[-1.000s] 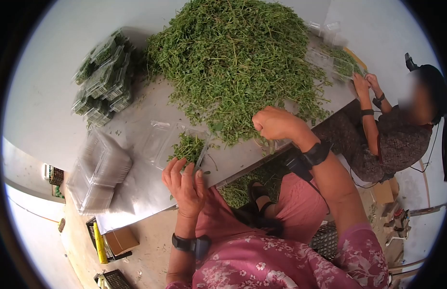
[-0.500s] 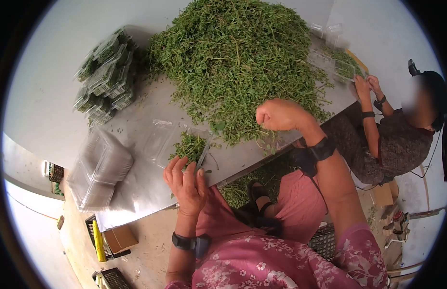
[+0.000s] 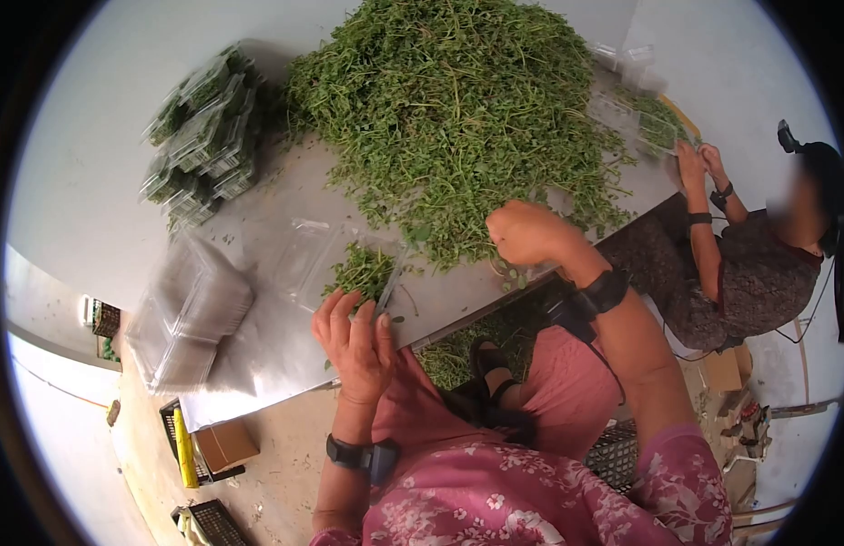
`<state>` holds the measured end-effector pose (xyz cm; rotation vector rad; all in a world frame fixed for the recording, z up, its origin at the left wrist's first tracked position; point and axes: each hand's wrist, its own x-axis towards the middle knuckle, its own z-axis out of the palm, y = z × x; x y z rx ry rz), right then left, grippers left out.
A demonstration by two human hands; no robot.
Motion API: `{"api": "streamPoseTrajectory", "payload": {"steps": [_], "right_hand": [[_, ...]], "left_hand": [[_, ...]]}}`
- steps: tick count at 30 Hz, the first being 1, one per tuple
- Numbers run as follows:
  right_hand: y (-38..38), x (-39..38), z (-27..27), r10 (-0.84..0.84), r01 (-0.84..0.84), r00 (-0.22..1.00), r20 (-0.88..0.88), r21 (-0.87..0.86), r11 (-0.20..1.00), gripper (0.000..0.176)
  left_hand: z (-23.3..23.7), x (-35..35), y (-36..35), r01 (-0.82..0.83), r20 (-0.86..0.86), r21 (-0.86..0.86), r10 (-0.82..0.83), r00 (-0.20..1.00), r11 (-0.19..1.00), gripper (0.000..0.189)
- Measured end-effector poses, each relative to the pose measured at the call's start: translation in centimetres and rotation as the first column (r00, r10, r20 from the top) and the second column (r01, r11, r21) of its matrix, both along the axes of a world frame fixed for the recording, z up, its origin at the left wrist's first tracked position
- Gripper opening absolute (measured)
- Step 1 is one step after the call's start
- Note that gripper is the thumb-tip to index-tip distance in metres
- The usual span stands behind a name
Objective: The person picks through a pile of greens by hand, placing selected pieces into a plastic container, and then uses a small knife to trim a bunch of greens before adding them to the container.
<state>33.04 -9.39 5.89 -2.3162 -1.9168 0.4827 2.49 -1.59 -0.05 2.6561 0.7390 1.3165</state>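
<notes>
My left hand has its fingers spread and rests at the near side of an open clear plastic clamshell box. Green leafy sprigs lie inside that box, touching or just beyond my fingertips. The box's clear lid lies folded back to the left. My right hand is closed at the near edge of a large heap of leafy greens. Its fingers are curled under, so what they hold, if anything, is hidden. A few leaves show just below it.
Filled clamshell boxes are stacked at the back left of the metal table. Nested clear boxes stand nearer. To the right, a co-worker handles another box of greens. Crates and a cardboard box sit on the floor.
My right hand has moved slightly down towards me, staying closed. My left hand stays by the box. The view has shifted a little.
</notes>
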Motion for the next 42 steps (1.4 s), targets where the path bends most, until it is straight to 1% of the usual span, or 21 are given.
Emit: {"api": "streamPoseTrajectory", "payload": {"steps": [2,5,8,11,14,17,20,24,26,27,29,32,35,38,41,42], "right_hand": [[0.3,1.4,-0.1,0.036,-0.039,0.998,-0.05,-0.07,0.997,0.003],[0.0,2.5,1.0,0.094,-0.092,0.976,-0.198,0.021,0.996,0.006],[-0.7,1.6,2.6,0.021,0.005,0.957,-0.289,0.09,0.996,0.008],[-0.4,1.0,3.5,0.063,-0.032,0.909,-0.412,0.081,0.996,0.008],[0.6,1.3,2.3,-0.02,0.026,0.987,-0.162,0.032,0.999,0.008],[0.4,1.0,2.8,0.106,-0.044,0.926,-0.362,0.176,0.984,0.007],[1.2,0.7,2.6,0.038,0.011,0.967,-0.254,0.186,0.982,0.008],[2.0,-1.6,4.5,0.121,-0.006,0.947,-0.297,0.362,0.932,0.005],[2.9,-3.4,5.3,0.162,-0.008,0.94,-0.3,0.457,0.889,0.004],[3.6,-4.2,5.2,0.229,-0.048,0.941,-0.249,0.57,0.82,0.005],[4.9,-6.1,4.9,0.335,-0.122,0.933,-0.13,0.762,0.636,0.007],[6.4,-9.1,4.5,0.361,-0.165,0.93,-0.074,0.792,0.588,0.012],[7.0,-11.2,3.8,0.431,-0.225,0.897,-0.1,0.735,0.639,0.019],[7.5,-10.8,2.6,0.497,-0.204,0.853,-0.159,0.775,0.598,0.023],[7.6,-8.3,2.7,0.397,-0.099,0.893,-0.212,0.768,0.632,0.024],[7.2,-7.5,3.0,0.354,-0.065,0.905,-0.236,0.746,0.663,0.02]], "left_hand": [[0.0,0.0,0.0,-0.002,0.002,-0.001,0.002,1.0,1.0,0.021],[0.0,-0.1,0.0,-0.002,0.002,0.001,0.002,1.0,1.0,0.022],[0.0,0.0,0.0,0.006,0.007,0.006,-0.006,1.0,1.0,0.022],[-0.1,0.0,0.1,0.006,0.005,0.007,-0.006,1.0,1.0,0.022],[0.0,0.0,0.1,0.009,-0.002,0.008,-0.009,1.0,1.0,0.022],[0.0,0.0,0.2,0.011,-0.003,0.009,-0.011,1.0,1.0,0.022],[0.0,0.0,0.1,0.013,0.002,0.009,-0.013,1.0,1.0,0.021],[0.0,0.1,0.2,0.015,0.01,0.016,-0.015,1.0,1.0,0.022],[0.1,0.1,0.2,0.012,0.011,0.016,-0.012,1.0,1.0,0.022],[0.2,0.1,0.1,0.01,0.01,0.012,-0.01,1.0,1.0,0.022],[0.2,0.1,0.1,0.006,0.006,0.01,-0.006,1.0,1.0,0.022],[0.1,0.1,0.2,0.004,0.003,0.011,-0.004,1.0,1.0,0.022],[0.1,0.1,0.2,0.003,-0.002,0.014,-0.003,1.0,1.0,0.023],[0.1,0.0,0.3,0.003,0.0,0.021,-0.003,1.0,1.0,0.024],[0.2,-0.1,0.2,0.012,0.027,0.01,-0.012,1.0,1.0,0.021],[0.2,-0.2,0.2,0.014,0.033,0.005,-0.014,0.999,1.0,0.022]]}}
